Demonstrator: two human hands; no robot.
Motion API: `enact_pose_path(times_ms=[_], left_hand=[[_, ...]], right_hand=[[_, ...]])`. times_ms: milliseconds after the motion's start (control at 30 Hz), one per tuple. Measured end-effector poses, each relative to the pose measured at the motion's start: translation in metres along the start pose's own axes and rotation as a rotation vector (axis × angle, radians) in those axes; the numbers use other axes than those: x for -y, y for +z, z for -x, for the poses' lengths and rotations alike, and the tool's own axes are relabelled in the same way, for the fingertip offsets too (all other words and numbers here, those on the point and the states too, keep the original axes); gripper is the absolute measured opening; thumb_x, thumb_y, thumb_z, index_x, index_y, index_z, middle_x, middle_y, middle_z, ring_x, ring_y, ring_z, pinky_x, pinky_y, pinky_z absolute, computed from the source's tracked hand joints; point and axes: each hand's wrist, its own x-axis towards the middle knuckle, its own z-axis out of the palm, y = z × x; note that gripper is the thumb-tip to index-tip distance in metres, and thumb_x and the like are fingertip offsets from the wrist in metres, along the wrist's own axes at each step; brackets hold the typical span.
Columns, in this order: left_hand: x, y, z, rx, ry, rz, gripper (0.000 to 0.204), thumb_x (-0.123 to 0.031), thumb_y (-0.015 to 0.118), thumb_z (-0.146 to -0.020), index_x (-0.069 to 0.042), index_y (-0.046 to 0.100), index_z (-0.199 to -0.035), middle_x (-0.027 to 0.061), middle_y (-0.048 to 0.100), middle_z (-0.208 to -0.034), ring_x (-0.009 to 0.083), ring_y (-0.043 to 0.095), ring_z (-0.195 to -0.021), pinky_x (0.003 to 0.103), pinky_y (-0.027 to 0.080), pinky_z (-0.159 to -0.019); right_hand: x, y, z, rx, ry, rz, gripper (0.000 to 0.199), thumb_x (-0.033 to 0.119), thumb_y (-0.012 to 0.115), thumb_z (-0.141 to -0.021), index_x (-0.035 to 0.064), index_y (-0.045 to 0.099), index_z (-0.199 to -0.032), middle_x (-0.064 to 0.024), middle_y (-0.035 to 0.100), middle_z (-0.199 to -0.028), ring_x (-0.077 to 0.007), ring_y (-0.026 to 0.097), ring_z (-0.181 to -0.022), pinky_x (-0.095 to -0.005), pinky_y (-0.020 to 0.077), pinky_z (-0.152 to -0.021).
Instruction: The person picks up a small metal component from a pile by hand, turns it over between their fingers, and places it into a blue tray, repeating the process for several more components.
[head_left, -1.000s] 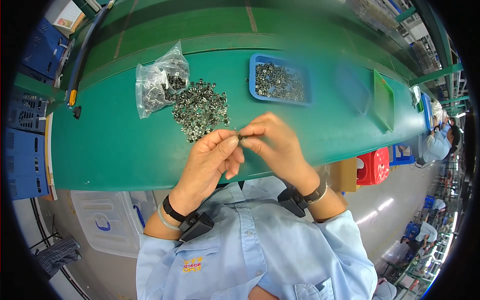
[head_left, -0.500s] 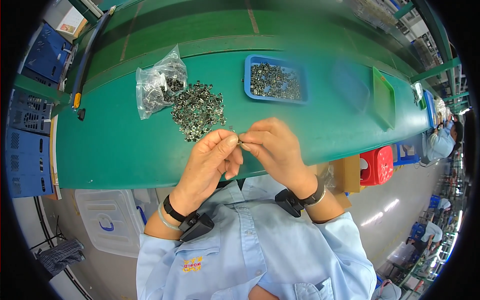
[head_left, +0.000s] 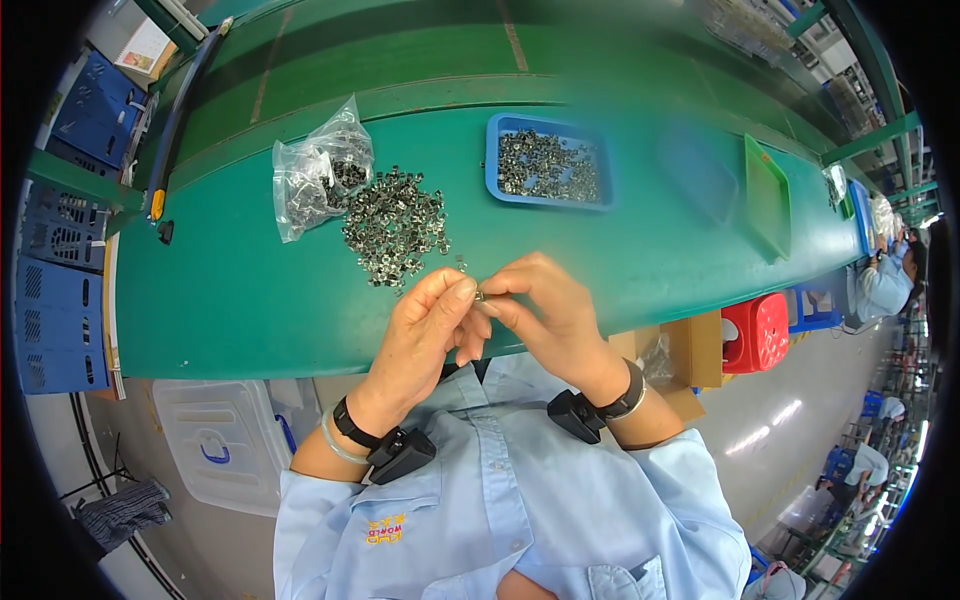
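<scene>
Over the near edge of the green table, my two hands meet at their fingertips around one small metal part (head_left: 479, 296). My left hand (head_left: 432, 318) pinches it between thumb and forefinger, the other fingers curled. From the other side, my right hand (head_left: 546, 310) is closed on the same part with thumb and fingertips. Most of the part is hidden by the fingers. Just beyond my left hand lies a loose pile of small shiny metal parts (head_left: 393, 226). A clear plastic bag (head_left: 308, 190) with more of them sits behind it. Several similar parts fill a blue tray (head_left: 493, 158) farther right.
A green tray (head_left: 767, 200) lies at the table's right. Blue crates (head_left: 60, 320) stand at the left. Below the table edge are a clear lidded bin (head_left: 215, 440), a cardboard box (head_left: 697, 350) and a red stool (head_left: 757, 333). Another person (head_left: 885, 285) sits far right.
Both hands have shifted slightly toward me, still together on the small part. My right fingers have opened a little, showing more of it. Pile, bag and trays stay put.
</scene>
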Motion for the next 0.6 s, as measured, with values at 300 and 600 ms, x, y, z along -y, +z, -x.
enact_pose_path(times_ms=[300, 600], left_hand=[[0.003, -0.0013, 0.0005, 0.001, 0.051, -0.074, 0.023, -0.026, 0.045, -0.098, -0.004, 0.05, -0.094, 0.0065, 0.059, -0.075, 0.0105, 0.054, -0.057, 0.022, 0.041, -0.048], [0.0035, -0.0034, -0.0007, 0.015, 0.008, 0.062, 0.018, -0.022, 0.054, -0.095, -0.004, 0.051, -0.096, 0.0064, 0.06, -0.074, 0.0113, 0.055, -0.057, 0.023, 0.042, -0.048]], right_hand=[[-0.001, -0.0026, -0.0001, 0.0, 0.067, -0.017, 0.018, 0.002, 0.07, -0.075, 0.0076, 0.062, -0.091, -0.0045, 0.061, -0.087, -0.0209, 0.057, -0.081, -0.0321, 0.0465, -0.07], [0.0022, -0.0024, 0.0017, -0.024, 0.057, -0.007, 0.017, 0.003, 0.07, -0.075, 0.008, 0.062, -0.09, -0.0041, 0.059, -0.088, -0.0213, 0.056, -0.083, -0.0323, 0.0462, -0.071]])
